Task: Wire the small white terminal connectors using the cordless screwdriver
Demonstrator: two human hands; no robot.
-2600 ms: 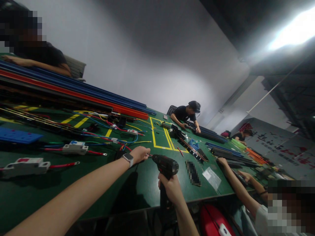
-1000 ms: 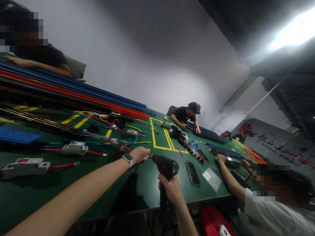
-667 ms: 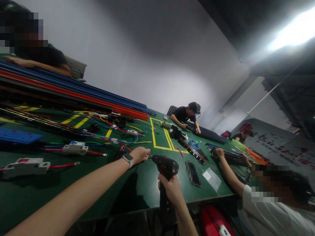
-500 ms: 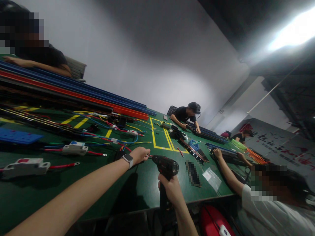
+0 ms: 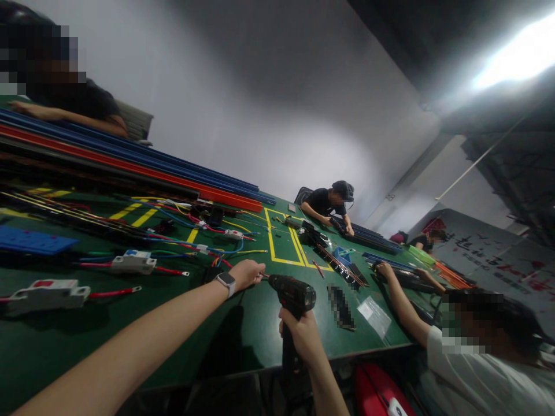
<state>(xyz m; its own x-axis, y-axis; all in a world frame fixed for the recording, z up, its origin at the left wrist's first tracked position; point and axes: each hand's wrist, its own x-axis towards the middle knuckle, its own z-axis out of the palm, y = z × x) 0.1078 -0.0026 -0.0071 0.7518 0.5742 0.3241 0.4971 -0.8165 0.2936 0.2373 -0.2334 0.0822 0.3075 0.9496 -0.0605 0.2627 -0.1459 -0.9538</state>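
My right hand is wrapped round the grip of a black cordless drill, held above the table's near edge. The drill's nose points left, towards my left hand. With a watch at its wrist, the left hand is closed, its fingertips pinched at the drill's bit end. What sits between those fingertips is too small to make out. Just left of that hand, a dark block and coloured wires are partly hidden behind the wrist. A white circuit breaker with red leads lies further left.
Another white breaker lies at the near left of the green table. Blue and orange rails run along the far side. A plastic bag and a red screwdriver lie to the right. Co-workers sit around, one close at right.
Almost nothing differs. Both hands and the drill keep their places, while the view has shifted very slightly.
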